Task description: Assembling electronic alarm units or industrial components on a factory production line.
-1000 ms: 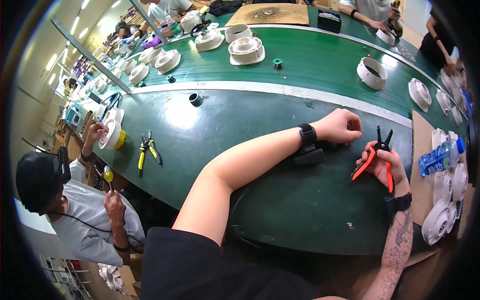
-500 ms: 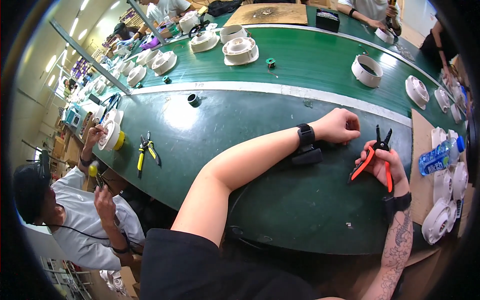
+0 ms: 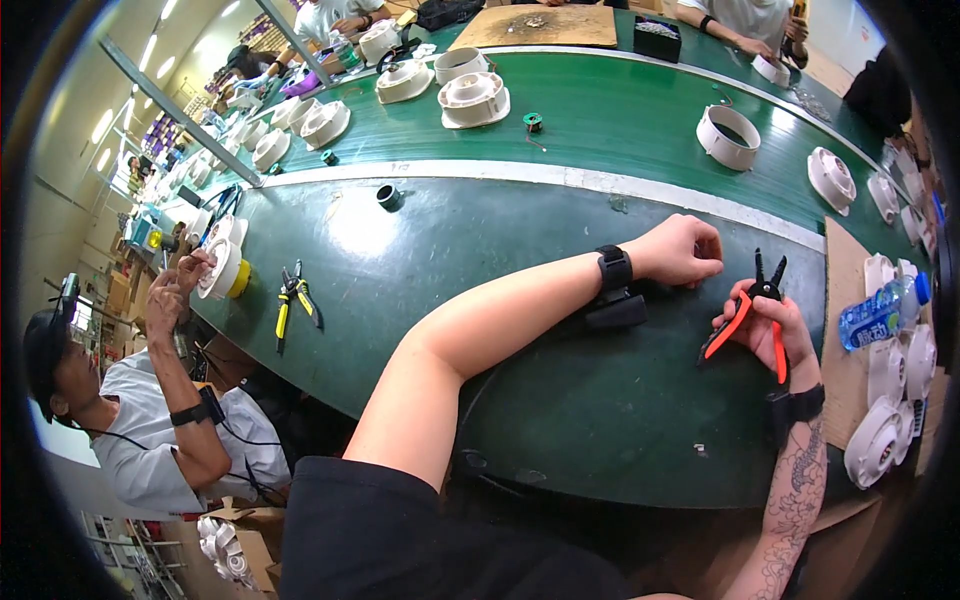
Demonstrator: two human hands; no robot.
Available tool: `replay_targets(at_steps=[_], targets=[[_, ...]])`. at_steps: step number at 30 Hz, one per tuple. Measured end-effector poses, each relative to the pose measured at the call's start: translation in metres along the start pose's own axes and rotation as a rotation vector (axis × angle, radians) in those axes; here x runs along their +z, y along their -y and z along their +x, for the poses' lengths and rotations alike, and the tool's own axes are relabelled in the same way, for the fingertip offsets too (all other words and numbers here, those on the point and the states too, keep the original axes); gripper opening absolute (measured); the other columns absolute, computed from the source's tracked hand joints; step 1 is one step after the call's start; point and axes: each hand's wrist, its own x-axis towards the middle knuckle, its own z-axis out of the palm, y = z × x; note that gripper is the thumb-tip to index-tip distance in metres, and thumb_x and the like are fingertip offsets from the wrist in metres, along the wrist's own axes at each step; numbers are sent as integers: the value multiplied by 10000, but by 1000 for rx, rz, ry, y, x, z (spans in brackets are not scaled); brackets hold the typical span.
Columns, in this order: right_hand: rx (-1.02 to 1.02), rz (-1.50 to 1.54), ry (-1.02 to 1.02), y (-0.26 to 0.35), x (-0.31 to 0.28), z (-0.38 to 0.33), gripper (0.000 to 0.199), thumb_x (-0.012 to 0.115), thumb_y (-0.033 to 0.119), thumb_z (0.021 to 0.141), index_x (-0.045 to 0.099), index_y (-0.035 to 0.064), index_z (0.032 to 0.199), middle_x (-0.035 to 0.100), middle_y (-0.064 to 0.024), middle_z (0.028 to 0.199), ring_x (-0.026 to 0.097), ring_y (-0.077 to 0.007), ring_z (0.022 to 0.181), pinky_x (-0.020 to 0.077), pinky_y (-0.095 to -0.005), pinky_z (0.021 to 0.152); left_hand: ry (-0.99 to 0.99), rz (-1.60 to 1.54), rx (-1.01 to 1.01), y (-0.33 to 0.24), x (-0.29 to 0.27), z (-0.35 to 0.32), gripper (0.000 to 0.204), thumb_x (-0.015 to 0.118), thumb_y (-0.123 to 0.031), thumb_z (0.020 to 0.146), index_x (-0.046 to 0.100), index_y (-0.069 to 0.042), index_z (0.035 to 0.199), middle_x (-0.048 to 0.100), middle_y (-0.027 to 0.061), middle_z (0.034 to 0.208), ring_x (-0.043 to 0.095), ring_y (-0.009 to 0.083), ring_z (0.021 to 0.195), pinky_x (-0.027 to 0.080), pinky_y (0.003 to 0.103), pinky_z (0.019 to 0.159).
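Note:
My right hand (image 3: 785,325) grips wire strippers (image 3: 767,290) with red handles and black jaws, held upright with the jaws apart. To its left, my left hand (image 3: 683,250) rests on the dark green table (image 3: 560,400), its fingers loosely curled in. Nothing shows in those fingers, though their inner side is partly hidden. A black strap with a small black box (image 3: 615,312) is round my left wrist. Further left on the table lie pliers with yellow-and-black handles (image 3: 296,300), and a short dark cylinder (image 3: 387,197) stands beyond them.
Past a pale rail, a green belt (image 3: 620,130) carries white round housings (image 3: 473,100) and a small green coil (image 3: 533,122). On the right, a plastic bottle (image 3: 885,312) lies among white parts on cardboard (image 3: 845,300). A co-worker (image 3: 190,420) handles a white housing at left.
The housings and coil on the belt have shifted slightly left. The co-worker at left has raised a hand to the other near the housing. My hands have hardly moved.

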Motion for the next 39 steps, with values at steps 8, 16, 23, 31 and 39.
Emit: replay_targets(at_steps=[8,16,23,31,39], targets=[[-18,-39,-12,-5,-12,-2,350,634,221,928,540,25,1203,643,-136,996,671,-317,976,556,-476,915,-36,26,123,14,5,12,205,730,-204,808,722,-5,857,729,125,761,701,197,672,567,332,649],[-32,-82,-2,-11,-8,5,411,643,243,933,500,6,1237,639,-140,981,679,-320,966,577,-471,883,-73,41,124,21,2,4,205,728,-189,784,726,-2,867,736,119,790,712,207,707,573,330,689],[-30,-81,-15,-10,-7,3,412,638,252,935,500,8,1237,633,-134,985,676,-318,972,579,-494,881,-74,73,122,19,3,6,204,727,-192,782,732,-8,872,740,125,809,716,217,729,575,335,705],[-20,-57,-36,-10,-8,4,405,639,226,930,502,9,1243,635,-146,993,675,-333,973,576,-482,886,-77,71,126,17,2,4,207,720,-196,789,731,-8,875,739,132,815,717,222,743,575,341,714],[-20,-76,-24,-11,2,4,385,635,217,934,506,4,1228,633,-149,995,673,-330,979,578,-477,889,-69,77,108,16,0,-2,211,718,-199,794,727,-6,876,737,132,819,712,223,734,574,343,713]])
